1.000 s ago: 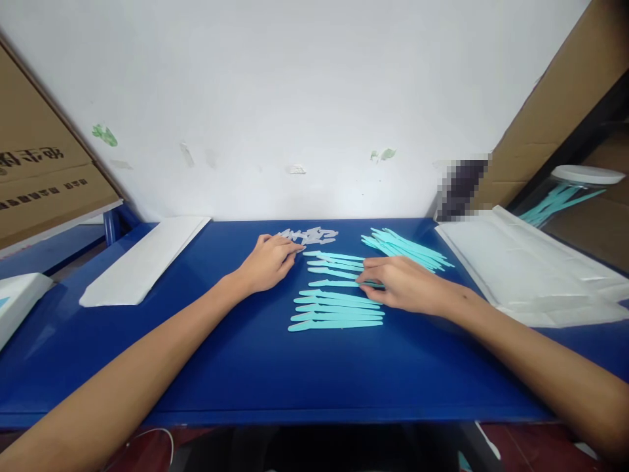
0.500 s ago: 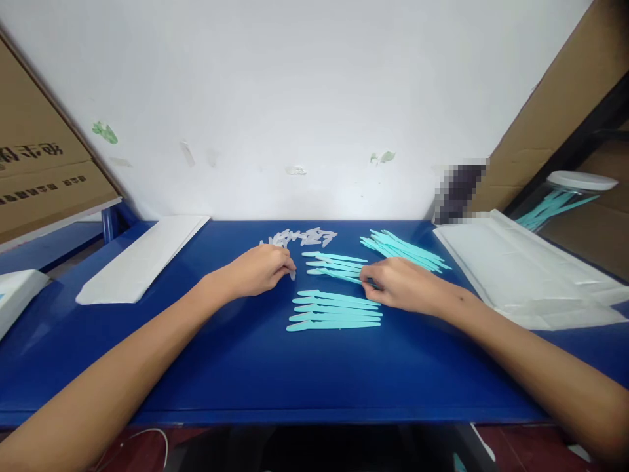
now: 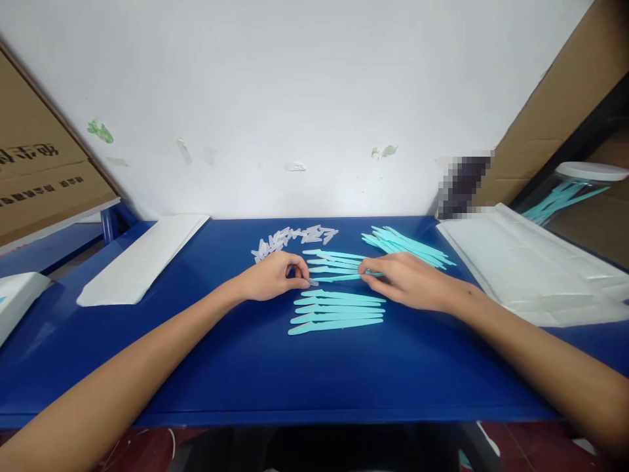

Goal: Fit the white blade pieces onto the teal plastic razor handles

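Note:
My left hand (image 3: pixel 270 275) pinches a small translucent blade cap (image 3: pixel 313 282) between thumb and fingers. In my right hand (image 3: pixel 405 278) is the handle end of a turquoise eyebrow razor (image 3: pixel 339 278), its head pointing left at the cap. Cap and razor head meet or nearly meet; whether the cap is on the blade I cannot tell. Just behind lie several razors in a row (image 3: pixel 337 262), partly covered by my right hand. Nearer to me is another row of razors (image 3: pixel 344 313). Loose caps (image 3: pixel 307 235) lie behind my left hand, and a razor pile (image 3: pixel 407 246) behind my right.
On the blue table (image 3: pixel 314 373), a flat white sheet (image 3: pixel 147 262) lies at left and white plastic bags (image 3: pixel 531 269) at right. A lidded jar (image 3: pixel 565 196) of turquoise razors stands far right. Cardboard (image 3: pixel 44 144) rises at left; a white wall is behind.
My left hand has moved right and slightly nearer, bringing the cap to the razor's head. My right hand has stayed near its place, with the razor now held more level.

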Demonstrator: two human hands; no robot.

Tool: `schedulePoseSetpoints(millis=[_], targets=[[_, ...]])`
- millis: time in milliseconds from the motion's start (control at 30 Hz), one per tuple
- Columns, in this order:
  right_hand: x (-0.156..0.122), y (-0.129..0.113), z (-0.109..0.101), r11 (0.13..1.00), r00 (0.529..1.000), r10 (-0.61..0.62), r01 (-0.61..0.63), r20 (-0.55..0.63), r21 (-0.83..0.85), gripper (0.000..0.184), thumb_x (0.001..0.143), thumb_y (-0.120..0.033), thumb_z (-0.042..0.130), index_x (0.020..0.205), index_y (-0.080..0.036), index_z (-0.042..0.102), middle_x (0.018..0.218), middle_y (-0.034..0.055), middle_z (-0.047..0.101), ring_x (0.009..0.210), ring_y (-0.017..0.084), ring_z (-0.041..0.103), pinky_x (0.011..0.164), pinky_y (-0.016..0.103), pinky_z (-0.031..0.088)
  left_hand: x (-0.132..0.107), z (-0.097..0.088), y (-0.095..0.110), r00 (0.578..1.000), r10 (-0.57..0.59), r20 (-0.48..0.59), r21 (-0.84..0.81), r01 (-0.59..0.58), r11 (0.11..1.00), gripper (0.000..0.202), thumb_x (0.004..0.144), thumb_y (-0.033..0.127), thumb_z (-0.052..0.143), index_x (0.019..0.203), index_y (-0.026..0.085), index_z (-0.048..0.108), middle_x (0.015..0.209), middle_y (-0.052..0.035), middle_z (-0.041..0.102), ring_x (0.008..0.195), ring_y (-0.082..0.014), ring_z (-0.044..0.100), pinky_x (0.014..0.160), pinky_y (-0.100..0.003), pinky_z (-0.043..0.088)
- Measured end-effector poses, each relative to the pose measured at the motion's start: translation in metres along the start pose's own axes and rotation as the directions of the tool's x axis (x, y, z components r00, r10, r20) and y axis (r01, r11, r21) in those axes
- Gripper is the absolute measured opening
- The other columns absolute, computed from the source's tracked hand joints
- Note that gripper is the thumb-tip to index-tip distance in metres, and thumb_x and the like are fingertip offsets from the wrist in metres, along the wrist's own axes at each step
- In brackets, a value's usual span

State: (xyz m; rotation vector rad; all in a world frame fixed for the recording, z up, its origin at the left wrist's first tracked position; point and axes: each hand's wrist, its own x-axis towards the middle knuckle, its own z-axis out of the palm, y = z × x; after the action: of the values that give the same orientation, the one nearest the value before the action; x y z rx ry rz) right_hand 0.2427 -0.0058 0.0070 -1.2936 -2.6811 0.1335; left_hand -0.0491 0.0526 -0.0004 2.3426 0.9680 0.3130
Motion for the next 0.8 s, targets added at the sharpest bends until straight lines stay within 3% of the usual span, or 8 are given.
schedulePoseSetpoints(millis=[167,800], targets=[[-0.0009,0.0015,-0.0011,1.000,1.000,-0.008,0.008,-0.021,0.000,0.023,0.099,-0.026,0.041,0.101,-0.021,0.063,0.079,0.0028,0.070,0.063,0.016,0.059,0.060,0.028,0.032,0.0020,0.0066,-0.0008,0.994,0.030,-0.103,0.038,-0.026,0.999,0.020,0.088,0.036,0.062,0.091,0.019,0.072,0.083,-0.0026,0.067,0.071,-0.0149,0.054,0.063,-0.027,0.042],[-0.0025,0.0017,-0.0055,1.000,0.999,0.004,-0.004,-0.035,0.005,0.020,0.097,-0.024,0.041,0.096,-0.020,0.061,0.072,0.0009,0.065,0.060,0.016,0.054,0.059,0.029,0.030,0.0035,0.0080,-0.0059,0.990,0.000,-0.141,0.008,0.001,1.000,0.020,0.086,0.036,0.066,0.090,0.020,0.077,0.081,-0.0023,0.070,0.071,-0.0147,0.057,0.064,-0.027,0.043]])
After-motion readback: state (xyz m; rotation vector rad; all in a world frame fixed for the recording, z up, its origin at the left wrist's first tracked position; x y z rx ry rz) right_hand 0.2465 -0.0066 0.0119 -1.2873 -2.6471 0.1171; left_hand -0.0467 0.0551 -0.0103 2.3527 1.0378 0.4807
